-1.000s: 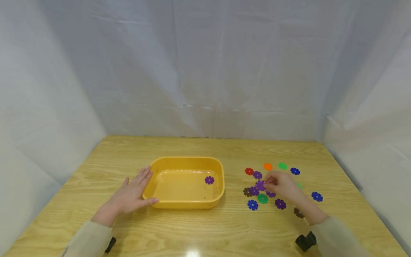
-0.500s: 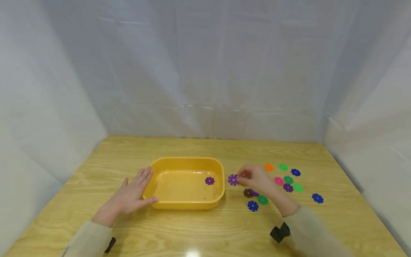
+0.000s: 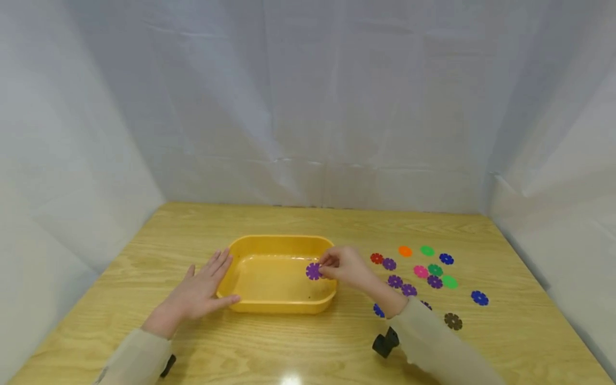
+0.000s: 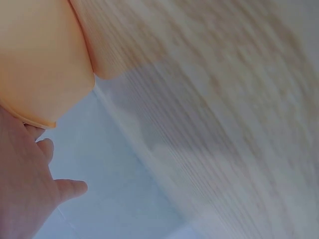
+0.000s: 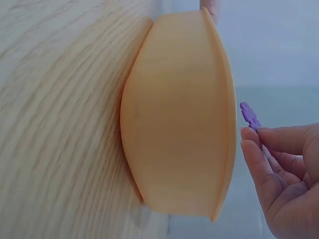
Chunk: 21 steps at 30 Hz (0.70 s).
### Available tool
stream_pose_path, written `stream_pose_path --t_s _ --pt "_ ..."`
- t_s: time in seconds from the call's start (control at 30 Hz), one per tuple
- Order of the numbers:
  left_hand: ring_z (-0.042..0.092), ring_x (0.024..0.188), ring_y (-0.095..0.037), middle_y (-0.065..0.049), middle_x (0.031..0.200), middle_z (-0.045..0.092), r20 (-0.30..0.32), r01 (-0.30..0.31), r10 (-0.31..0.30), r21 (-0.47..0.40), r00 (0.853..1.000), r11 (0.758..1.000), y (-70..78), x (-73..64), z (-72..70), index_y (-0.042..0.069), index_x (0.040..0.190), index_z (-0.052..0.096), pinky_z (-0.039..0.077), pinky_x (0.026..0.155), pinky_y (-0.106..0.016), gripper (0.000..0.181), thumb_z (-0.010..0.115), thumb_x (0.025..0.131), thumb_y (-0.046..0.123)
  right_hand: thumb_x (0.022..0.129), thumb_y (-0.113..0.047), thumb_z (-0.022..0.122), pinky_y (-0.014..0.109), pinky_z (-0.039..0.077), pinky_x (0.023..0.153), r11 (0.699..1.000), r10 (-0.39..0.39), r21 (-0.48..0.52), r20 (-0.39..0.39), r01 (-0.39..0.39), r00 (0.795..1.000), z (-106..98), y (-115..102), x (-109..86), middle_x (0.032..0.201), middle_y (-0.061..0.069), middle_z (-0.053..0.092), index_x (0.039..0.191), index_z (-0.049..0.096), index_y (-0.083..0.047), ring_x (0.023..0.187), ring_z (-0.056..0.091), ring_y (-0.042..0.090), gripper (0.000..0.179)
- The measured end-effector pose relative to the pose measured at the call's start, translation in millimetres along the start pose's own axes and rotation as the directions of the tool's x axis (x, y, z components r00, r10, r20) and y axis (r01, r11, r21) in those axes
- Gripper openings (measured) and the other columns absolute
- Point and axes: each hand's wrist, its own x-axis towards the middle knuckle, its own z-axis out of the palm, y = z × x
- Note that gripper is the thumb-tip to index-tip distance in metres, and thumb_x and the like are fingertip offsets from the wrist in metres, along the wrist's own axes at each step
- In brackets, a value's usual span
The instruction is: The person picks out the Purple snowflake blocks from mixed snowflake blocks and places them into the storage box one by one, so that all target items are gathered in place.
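Note:
A yellow plastic basin [image 3: 276,306] stands on the wooden table. My left hand [image 3: 194,294] rests on its left end, fingers spread and straight over the rim. In the left wrist view, part of that hand [image 4: 22,174] shows at the basin's edge. Between thumb and fingertips, my right hand [image 3: 348,270] pinches a purple notched plastic disc [image 3: 313,271] by its edge. The right wrist view has this disc [image 5: 249,115] above rim height, with the right hand [image 5: 291,169] just outside the wall. From the head, the held disc covers the purple one lying in the basin.
Several flat notched discs lie scattered right of the basin, among them a red one [image 3: 377,258], an orange one [image 3: 405,251], a pink one [image 3: 421,271] and a brown one [image 3: 453,321]. My right forearm hides some. White sheeting [image 3: 308,107] encloses the table's back and sides.
My right hand has picked up a purple disc from the scattered group and carried it left to over the basin's right end. My left hand has stayed in place.

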Motion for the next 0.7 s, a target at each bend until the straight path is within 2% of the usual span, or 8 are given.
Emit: stream_pose_path --t_s 0.2,0.43,0.7 --pt "0.007 0.132 -0.032 -0.015 0.146 0.007 0.005 0.012 -0.012 -0.003 1.0 1.0 -0.4 -0.1 0.7 -0.002 0.14 0.016 0.009 0.092 -0.067 0.086 0.047 0.083 0.055 0.08 0.001 0.061 0.028 0.051 0.059 1.0 -0.027 0.015 0.029 0.026 0.999 10.4 -1.0 5.9 0.073 0.004 0.06 0.085 0.062 0.001 0.065 0.059 0.014 0.005" --pt "0.007 0.132 -0.032 -0.014 0.146 0.005 0.011 0.019 -0.019 -0.001 1.0 1.0 -0.8 -0.3 0.9 -0.001 0.14 0.016 0.009 0.093 -0.066 0.087 0.046 0.083 0.057 0.08 0.001 0.061 0.021 0.05 0.056 0.999 -0.052 -0.001 0.01 0.052 0.999 16.1 -2.7 9.7 0.073 0.004 0.06 0.084 0.062 0.001 0.064 0.058 0.012 0.004" --pt "0.006 0.132 -0.031 -0.014 0.146 0.006 0.016 0.019 -0.019 0.005 1.0 1.0 -0.1 -0.2 0.4 -0.001 0.14 0.015 0.009 0.093 -0.066 0.087 0.045 0.083 0.058 0.079 0.002 0.062 0.021 0.049 0.056 0.999 -0.055 0.001 -0.011 0.055 0.998 16.5 -2.5 11.5 0.075 0.005 0.06 0.087 0.06 0.006 0.066 0.059 0.015 0.009"
